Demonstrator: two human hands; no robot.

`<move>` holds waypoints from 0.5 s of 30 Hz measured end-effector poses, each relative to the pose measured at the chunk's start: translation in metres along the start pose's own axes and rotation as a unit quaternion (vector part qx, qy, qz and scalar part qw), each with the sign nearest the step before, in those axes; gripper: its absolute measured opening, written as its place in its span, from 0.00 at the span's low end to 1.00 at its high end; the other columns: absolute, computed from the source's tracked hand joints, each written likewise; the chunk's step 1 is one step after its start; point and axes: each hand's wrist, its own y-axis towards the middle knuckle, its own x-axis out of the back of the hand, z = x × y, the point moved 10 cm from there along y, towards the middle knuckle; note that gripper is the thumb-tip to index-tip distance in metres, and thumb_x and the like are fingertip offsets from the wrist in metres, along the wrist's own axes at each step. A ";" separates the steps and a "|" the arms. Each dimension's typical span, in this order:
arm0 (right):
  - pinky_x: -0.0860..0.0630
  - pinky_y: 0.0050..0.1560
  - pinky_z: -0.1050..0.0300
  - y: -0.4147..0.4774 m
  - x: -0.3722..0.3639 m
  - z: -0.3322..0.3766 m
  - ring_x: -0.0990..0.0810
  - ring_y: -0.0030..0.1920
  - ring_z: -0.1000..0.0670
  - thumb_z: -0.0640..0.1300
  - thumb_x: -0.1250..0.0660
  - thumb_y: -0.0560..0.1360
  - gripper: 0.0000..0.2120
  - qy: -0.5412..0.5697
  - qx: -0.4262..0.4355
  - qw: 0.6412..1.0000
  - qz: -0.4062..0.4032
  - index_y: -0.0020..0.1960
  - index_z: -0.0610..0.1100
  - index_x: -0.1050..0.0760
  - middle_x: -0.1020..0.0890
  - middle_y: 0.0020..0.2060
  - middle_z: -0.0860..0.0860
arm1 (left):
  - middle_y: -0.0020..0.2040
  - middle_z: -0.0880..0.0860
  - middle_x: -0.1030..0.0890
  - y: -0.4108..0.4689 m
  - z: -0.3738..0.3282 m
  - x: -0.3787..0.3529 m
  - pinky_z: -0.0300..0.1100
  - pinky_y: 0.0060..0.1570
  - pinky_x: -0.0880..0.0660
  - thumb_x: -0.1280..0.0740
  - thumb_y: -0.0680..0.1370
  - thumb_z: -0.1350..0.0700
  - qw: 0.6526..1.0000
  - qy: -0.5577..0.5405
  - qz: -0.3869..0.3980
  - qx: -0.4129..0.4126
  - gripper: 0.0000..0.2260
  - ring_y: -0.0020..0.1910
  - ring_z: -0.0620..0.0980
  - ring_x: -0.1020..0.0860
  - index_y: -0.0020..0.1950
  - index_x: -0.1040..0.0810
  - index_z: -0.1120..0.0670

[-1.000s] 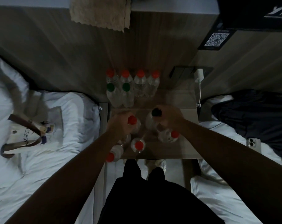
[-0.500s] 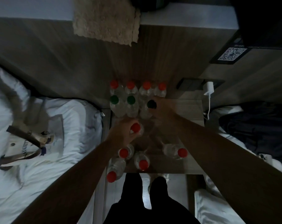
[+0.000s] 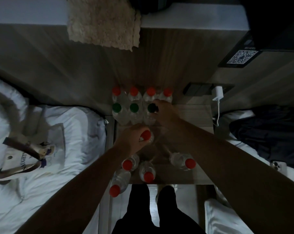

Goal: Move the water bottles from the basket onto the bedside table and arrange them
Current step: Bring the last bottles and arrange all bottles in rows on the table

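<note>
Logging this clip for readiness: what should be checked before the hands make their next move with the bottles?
1. Right hand grips the dark-capped bottle: ok.
2. That bottle lines up with the green-capped bottles: ok.
3. Left hand holds the red-capped bottle: ok.
4. Free slot to the right of the dark cap: cannot tell, the hand covers it.
5. Front-left bottle fully on the bedside table: not ok, its cap looks past the front edge.
</note>
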 end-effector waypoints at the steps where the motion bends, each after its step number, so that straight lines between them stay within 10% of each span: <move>1: 0.24 0.56 0.46 -0.001 0.000 -0.006 0.22 0.57 0.43 0.48 0.32 0.74 0.21 0.014 -0.011 1.000 0.007 0.64 0.45 0.29 0.22 0.58 0.44 | 0.54 0.50 0.20 0.004 -0.003 -0.001 0.43 0.55 0.25 0.30 0.73 0.48 1.000 0.008 0.002 0.000 0.16 0.53 0.48 0.23 0.58 0.24 0.52; 7: 0.24 0.53 0.64 -0.015 0.011 -0.053 0.20 0.53 0.55 0.38 0.38 0.79 0.19 -0.008 -0.032 0.999 0.016 0.68 0.36 0.32 0.24 0.61 0.40 | 0.54 0.52 0.21 0.029 -0.030 0.000 0.42 0.51 0.27 0.30 0.73 0.50 0.998 0.054 -0.020 -0.020 0.16 0.52 0.50 0.23 0.58 0.24 0.54; 15: 0.25 0.56 0.52 -0.045 0.031 -0.112 0.22 0.57 0.44 0.49 0.28 0.72 0.26 -0.009 -0.073 0.997 -0.028 0.68 0.45 0.30 0.21 0.58 0.43 | 0.55 0.55 0.20 0.079 -0.065 -0.001 0.42 0.47 0.31 0.33 0.75 0.48 0.997 0.078 -0.030 0.001 0.18 0.54 0.55 0.22 0.60 0.25 0.56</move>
